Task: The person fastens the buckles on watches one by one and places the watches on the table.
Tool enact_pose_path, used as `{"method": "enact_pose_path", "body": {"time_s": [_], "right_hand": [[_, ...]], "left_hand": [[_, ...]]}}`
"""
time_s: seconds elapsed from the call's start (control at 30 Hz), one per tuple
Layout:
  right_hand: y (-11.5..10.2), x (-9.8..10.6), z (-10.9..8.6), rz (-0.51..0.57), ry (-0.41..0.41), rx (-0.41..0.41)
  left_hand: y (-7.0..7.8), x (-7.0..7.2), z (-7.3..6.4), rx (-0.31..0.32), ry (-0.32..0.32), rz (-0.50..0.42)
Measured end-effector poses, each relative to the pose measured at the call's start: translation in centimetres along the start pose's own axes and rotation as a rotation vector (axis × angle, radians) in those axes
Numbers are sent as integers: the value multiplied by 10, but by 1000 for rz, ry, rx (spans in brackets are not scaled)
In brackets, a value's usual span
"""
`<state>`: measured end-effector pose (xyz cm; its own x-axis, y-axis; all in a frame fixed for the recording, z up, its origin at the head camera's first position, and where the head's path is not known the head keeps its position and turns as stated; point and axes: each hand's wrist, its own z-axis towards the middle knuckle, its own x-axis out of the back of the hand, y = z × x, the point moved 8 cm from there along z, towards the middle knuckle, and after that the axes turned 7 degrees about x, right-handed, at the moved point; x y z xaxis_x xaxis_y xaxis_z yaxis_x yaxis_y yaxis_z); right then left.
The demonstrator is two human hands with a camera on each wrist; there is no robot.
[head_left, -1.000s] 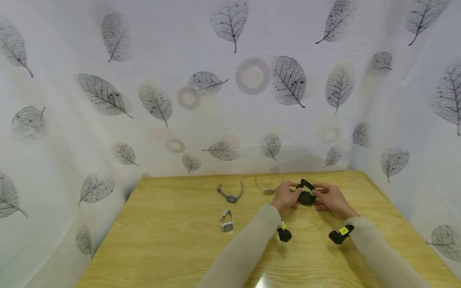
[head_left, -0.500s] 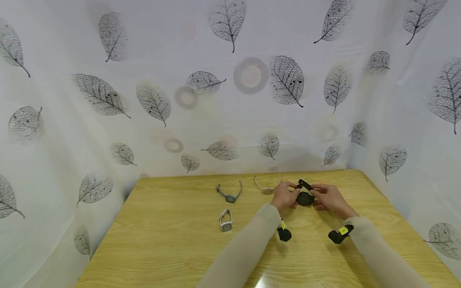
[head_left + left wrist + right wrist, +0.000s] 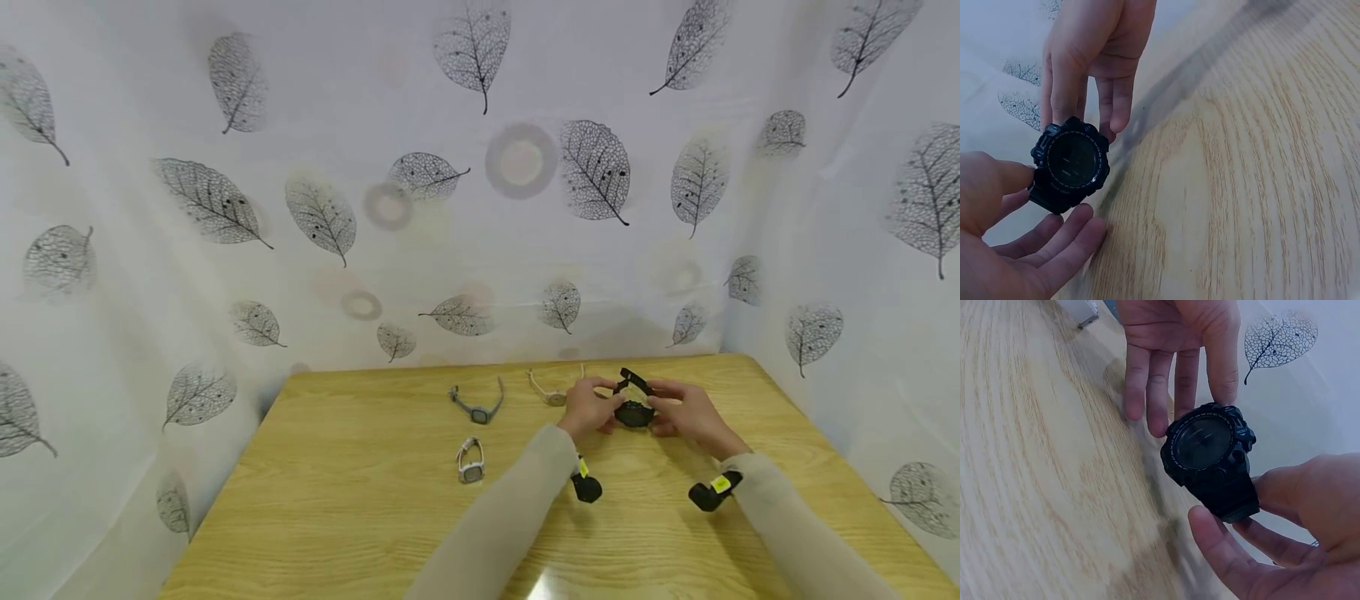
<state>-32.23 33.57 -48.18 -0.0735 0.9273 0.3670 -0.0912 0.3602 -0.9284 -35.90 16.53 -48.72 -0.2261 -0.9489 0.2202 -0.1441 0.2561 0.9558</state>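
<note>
A black digital wristwatch (image 3: 634,415) with a round, chunky case is between my two hands at the back right of the table. My left hand (image 3: 588,407) holds its left side, thumb against the edge. From the right, my right hand (image 3: 688,412) pinches the opposite side. The strap arches up behind the case in the head view. In the left wrist view, the dark watch dial (image 3: 1072,159) faces the camera, fingers spread below it. The right wrist view shows the black strap (image 3: 1229,497) by my right fingers (image 3: 1216,540).
On the wooden table (image 3: 337,508), a grey watch (image 3: 480,413) lies to the left. A white watch (image 3: 471,472) with its strap looped lies nearer. A pale watch (image 3: 555,398) is just beyond my left hand, partly covered. A leaf-patterned curtain (image 3: 420,250) hangs around the table.
Both hands keep hold of the black watch. My wrists have moved slightly apart, and the strap stands a little higher behind the case. The other watches stay put.
</note>
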Motion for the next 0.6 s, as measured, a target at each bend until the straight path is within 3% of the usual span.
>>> {"method": "enact_pose_path", "body": {"time_s": [0.2,0.4,0.6], "right_hand": [[-20,5,-6,-83,21,107],[-32,8,-13,-93,35,177],[-33,8,-15,-131,54,205]], "left_hand": [[8,7,-4,-77,33,-30],[10,9,-9,-113,-22,-146],[12,11,-12,-121,-48,-171]]}}
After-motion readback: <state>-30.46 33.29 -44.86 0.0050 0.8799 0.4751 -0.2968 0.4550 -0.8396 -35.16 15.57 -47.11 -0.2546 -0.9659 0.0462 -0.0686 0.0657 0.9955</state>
